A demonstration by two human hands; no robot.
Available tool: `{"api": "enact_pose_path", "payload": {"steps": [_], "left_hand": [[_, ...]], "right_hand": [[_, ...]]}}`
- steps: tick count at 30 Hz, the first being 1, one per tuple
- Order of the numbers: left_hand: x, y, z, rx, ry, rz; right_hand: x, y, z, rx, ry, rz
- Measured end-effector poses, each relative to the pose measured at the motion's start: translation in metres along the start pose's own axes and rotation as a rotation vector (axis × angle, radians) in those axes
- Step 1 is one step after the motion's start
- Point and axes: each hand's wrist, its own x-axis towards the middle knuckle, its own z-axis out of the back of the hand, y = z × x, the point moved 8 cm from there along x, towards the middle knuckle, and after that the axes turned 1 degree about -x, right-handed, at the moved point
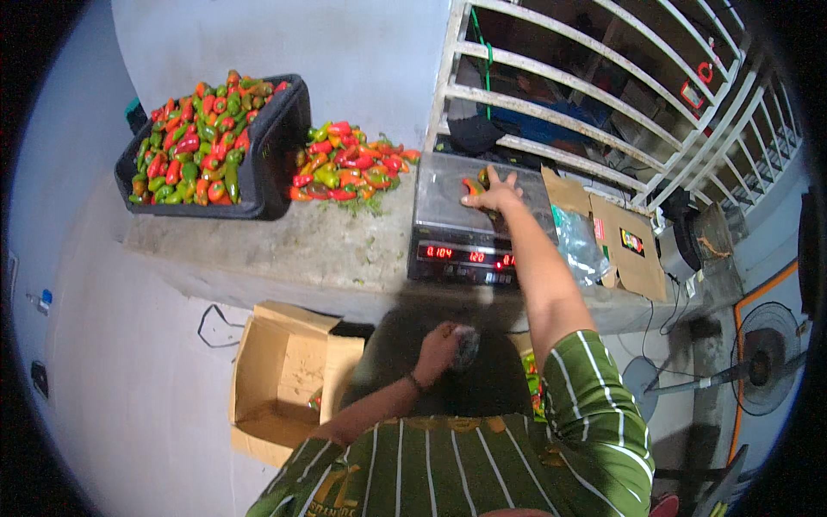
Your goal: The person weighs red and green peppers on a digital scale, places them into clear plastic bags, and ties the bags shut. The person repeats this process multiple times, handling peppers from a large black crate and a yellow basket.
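My right hand (pixel 498 194) is over the steel plate of a digital scale (pixel 441 215) with red lit figures, its fingers spread and bent, touching a few red and green peppers (pixel 472 186) there. My left hand (pixel 439 345) is lower, in front of the counter, closed on a crumpled clear plastic bag (pixel 465 347). Left of the scale lies a loose heap of red, green and yellow peppers (pixel 345 164).
A black crate (pixel 274 202) heaped with peppers stands at the counter's left. Flattened cardboard (pixel 637 267) and plastic bags (pixel 575 246) lie right of the scale, below a white metal grille (pixel 551 99). An open cardboard box (pixel 267 379) sits below, left; a fan (pixel 758 353) stands right.
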Motion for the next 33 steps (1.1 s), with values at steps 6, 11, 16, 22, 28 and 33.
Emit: {"api": "enact_pose_path", "payload": {"steps": [6,11,16,22,28,33], "left_hand": [[-0.002,0.004,-0.001,-0.161,0.045,-0.022],[0.000,0.004,-0.007,-0.142,0.103,0.172],[0.001,0.007,-0.003,-0.306,0.043,0.173],[0.016,0.008,0.013,-0.261,0.025,-0.016],[0.007,-0.028,0.007,-0.062,0.011,-0.217],[-0.028,-0.071,-0.011,0.178,-0.090,-0.236]], "right_hand": [[0.053,0.017,-0.018,-0.205,0.126,-0.036],[0.026,0.024,-0.005,-0.146,0.042,-0.127],[0.033,-0.020,0.014,0.071,-0.243,0.048],[-0.122,-0.064,-0.012,1.570,0.355,0.214],[-0.257,-0.101,-0.128,1.601,0.649,-0.079],[-0.272,-0.087,-0.163,1.787,0.701,-0.273]]}}
